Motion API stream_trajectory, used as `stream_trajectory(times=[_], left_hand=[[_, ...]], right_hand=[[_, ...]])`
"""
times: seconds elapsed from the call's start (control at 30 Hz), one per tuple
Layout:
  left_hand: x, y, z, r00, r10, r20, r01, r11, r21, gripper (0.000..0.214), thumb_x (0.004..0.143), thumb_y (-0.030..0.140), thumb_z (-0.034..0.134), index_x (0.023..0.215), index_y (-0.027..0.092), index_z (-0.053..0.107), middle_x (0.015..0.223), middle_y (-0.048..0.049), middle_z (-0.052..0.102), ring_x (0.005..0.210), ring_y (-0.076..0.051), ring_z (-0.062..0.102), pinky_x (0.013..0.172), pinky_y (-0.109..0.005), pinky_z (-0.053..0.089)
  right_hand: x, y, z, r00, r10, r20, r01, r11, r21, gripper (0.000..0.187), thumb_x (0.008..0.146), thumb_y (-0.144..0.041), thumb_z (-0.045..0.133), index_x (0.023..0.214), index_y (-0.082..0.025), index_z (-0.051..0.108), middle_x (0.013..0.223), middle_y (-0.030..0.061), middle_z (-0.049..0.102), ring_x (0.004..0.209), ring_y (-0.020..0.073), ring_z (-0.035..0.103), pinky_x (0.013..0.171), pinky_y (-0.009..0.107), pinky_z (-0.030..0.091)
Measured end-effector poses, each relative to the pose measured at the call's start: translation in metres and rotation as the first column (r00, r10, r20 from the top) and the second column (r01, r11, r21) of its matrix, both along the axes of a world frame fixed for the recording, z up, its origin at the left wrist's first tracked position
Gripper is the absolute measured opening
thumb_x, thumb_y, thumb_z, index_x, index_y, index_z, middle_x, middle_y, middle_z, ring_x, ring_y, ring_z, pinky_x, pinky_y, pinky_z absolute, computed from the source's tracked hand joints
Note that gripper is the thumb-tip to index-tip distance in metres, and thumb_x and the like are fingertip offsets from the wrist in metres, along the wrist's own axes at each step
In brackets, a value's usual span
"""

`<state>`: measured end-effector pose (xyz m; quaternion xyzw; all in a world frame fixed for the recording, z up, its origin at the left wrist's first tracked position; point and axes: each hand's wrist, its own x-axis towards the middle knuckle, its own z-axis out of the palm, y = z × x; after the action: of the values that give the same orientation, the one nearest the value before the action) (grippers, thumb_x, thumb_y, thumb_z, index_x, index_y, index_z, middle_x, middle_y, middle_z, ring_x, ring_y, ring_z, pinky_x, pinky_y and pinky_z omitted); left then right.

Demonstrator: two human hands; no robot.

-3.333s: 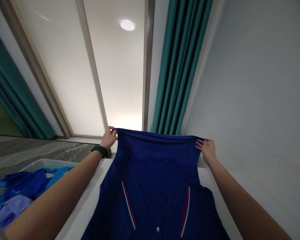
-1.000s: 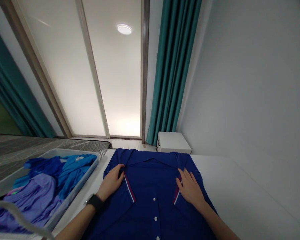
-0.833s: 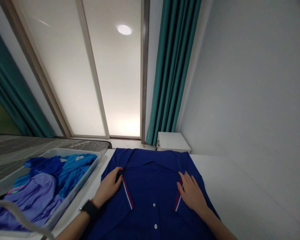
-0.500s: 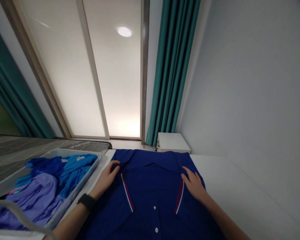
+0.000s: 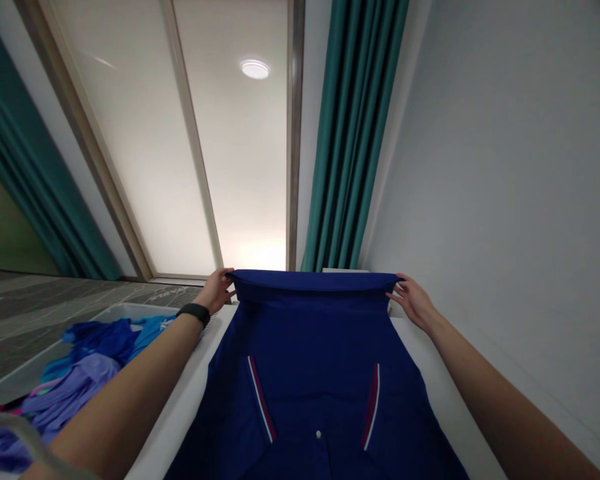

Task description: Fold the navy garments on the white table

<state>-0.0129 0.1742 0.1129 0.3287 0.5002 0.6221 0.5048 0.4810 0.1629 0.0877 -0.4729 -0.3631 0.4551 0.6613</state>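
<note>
A navy blue button-up shirt (image 5: 310,347) with two red-and-white striped trims lies over the white table, its far end lifted and stretched taut. At that end's left corner, my left hand (image 5: 219,290) pinches the cloth; a black band circles the wrist. My right hand (image 5: 411,300) grips the opposite corner at about the same height. Between the hands the edge runs nearly straight, with a fold hanging just below it. One white button (image 5: 319,434) shows low on the front. The shirt's near part runs out of view.
To the left, a pale plastic bin (image 5: 125,310) holds purple and blue clothes (image 5: 100,340), partly behind my left arm. A grey cord (image 5: 25,427) crosses the lower left. Beyond the table are a white cabinet (image 5: 345,271), teal curtains (image 5: 353,147) and frosted sliding doors (image 5: 245,167). A wall (image 5: 505,200) stands right.
Both hands have moved forward and apart. Earlier they rested on the shirt with loose fingers; now they grip its far corners and hold that end up off the table.
</note>
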Motion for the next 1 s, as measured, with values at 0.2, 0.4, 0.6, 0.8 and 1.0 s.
stream_trajectory(times=[0.2,0.4,0.6,0.8,1.0], left_hand=[[0.000,0.020,-0.003,1.000,0.006,0.018,-0.006,1.000,-0.003,0.016,0.069,0.031,0.050,0.075,0.019,0.060,0.074,-0.0018,0.062,0.076,-0.019,0.059,0.065,-0.030,0.046],[0.003,0.032,-0.020,0.996,0.088,-0.032,-0.087,0.996,0.011,0.013,0.064,0.026,0.059,0.074,0.017,0.061,0.074,-0.0045,0.065,0.072,-0.018,0.061,0.065,-0.030,0.050],[-0.001,0.004,-0.031,0.953,0.238,-0.186,-0.224,0.970,0.094,0.020,0.063,0.032,0.064,0.076,0.017,0.064,0.072,-0.0030,0.065,0.066,-0.016,0.059,0.060,-0.027,0.049],[-0.012,-0.054,-0.065,0.818,0.161,-0.552,-0.125,0.987,0.102,0.023,0.060,0.039,0.066,0.070,0.018,0.066,0.070,-0.0029,0.068,0.073,-0.021,0.061,0.063,-0.027,0.046],[-0.008,-0.079,-0.092,0.391,0.044,-0.919,0.019,0.998,0.056,0.022,0.070,0.033,0.053,0.087,0.023,0.062,0.065,-0.0011,0.063,0.062,-0.023,0.061,0.061,-0.030,0.042]], right_hand=[[0.000,0.019,0.002,1.000,-0.024,0.005,0.024,0.999,-0.027,0.032,0.065,-0.017,0.054,0.095,-0.027,0.056,0.085,-0.0038,0.060,0.077,0.0127,0.058,0.065,0.027,0.057],[-0.007,0.018,-0.013,0.998,-0.052,0.030,0.055,0.994,-0.095,0.027,0.067,-0.016,0.052,0.091,-0.024,0.057,0.082,-0.0024,0.061,0.072,0.0124,0.060,0.064,0.027,0.057],[0.005,-0.012,-0.019,0.981,-0.146,0.129,0.163,0.978,-0.127,0.018,0.072,-0.030,0.056,0.085,-0.019,0.062,0.082,0.0023,0.065,0.071,0.0164,0.064,0.059,0.029,0.056],[0.034,-0.064,-0.081,0.626,-0.122,0.771,0.323,0.940,-0.113,0.024,0.071,-0.037,0.053,0.076,-0.018,0.067,0.077,0.0075,0.070,0.075,0.0235,0.066,0.065,0.031,0.049],[0.035,-0.084,-0.127,0.320,0.052,0.946,0.326,0.932,-0.161,0.030,0.076,-0.030,0.047,0.100,-0.022,0.065,0.086,0.0043,0.069,0.072,0.0211,0.064,0.070,0.032,0.046]])
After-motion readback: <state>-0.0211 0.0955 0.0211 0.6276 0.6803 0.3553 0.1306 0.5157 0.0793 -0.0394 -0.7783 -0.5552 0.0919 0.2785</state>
